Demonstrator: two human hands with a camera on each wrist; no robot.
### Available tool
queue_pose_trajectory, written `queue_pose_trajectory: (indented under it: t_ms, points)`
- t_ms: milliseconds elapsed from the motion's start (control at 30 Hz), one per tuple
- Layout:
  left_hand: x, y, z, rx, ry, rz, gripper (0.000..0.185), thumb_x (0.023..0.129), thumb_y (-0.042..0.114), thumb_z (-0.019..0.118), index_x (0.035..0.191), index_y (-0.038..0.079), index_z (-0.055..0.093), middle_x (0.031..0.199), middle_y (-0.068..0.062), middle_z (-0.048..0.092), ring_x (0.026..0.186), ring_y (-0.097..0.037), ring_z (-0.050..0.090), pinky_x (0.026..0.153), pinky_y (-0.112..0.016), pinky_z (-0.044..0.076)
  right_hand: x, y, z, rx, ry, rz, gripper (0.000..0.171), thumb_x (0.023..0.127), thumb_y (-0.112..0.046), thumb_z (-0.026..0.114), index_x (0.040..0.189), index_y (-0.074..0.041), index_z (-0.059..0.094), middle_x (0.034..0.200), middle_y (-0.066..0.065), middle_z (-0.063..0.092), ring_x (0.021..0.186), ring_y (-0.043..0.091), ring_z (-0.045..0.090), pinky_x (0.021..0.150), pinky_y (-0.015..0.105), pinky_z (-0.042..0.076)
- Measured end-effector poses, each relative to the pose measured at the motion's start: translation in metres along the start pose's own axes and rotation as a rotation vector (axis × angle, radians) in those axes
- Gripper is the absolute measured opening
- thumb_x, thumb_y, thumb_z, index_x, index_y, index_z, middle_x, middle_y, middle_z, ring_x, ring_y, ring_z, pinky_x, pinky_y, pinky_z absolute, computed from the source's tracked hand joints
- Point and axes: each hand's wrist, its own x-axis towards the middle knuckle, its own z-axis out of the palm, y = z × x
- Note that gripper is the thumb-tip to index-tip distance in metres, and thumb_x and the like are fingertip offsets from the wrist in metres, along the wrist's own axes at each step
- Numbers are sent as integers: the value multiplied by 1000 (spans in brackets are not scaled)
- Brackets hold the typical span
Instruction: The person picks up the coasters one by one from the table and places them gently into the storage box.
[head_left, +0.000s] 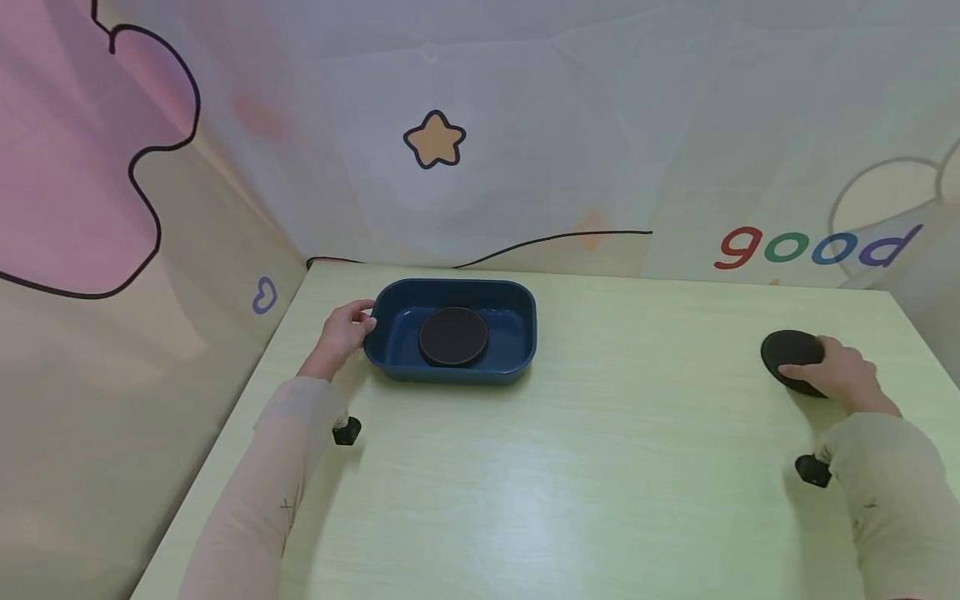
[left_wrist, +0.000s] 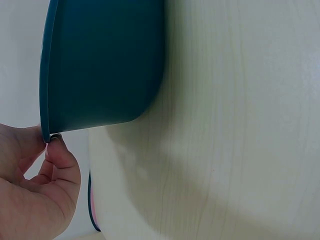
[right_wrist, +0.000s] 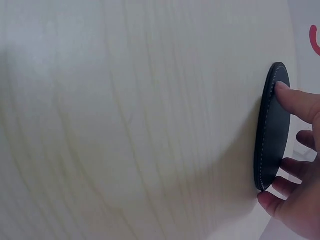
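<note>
A deep blue rectangular tray [head_left: 450,377] with rounded corners stands at the back left of the table. My left hand [head_left: 347,333] pinches its left rim between thumb and fingers; the left wrist view shows the blue wall [left_wrist: 107,65] beside that hand [left_wrist: 37,185]. Inside the tray lies a round black disc [head_left: 453,337], probably a coaster. Far to the right, my right hand [head_left: 847,375] grips a round black coaster [head_left: 787,346] by its edge. Light stitching runs around this coaster [right_wrist: 272,135] in the right wrist view, where it casts a shadow on the table.
A pale wood-grain table [head_left: 525,500] lies under both arms. Behind it hangs a printed backdrop [head_left: 540,150] with a star and the word "good". Small black objects [head_left: 347,431] show beneath the sleeves at both wrists.
</note>
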Motion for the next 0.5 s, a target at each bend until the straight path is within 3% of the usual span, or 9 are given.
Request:
queue_pose_trajectory:
  t_ms: [167, 500]
  points:
    - [0, 0, 0, 0, 1, -4, 39, 94, 9, 40, 133, 7, 37, 105, -13, 43, 89, -24, 47, 81, -34, 48, 1, -5, -2, 12, -19, -42, 98, 77, -52, 56, 129, 19, 13, 120, 44, 21, 104, 58, 22, 82, 64, 23]
    - [0, 1, 0, -7, -5, -3, 40, 94, 9, 39, 134, 6, 36, 106, -14, 43, 89, -24, 47, 82, -36, 48, 4, -20, -4, 83, -143, -62, 95, 74, -40, 63, 132, 14, 10, 124, 43, 18, 109, 58, 17, 88, 66, 21]
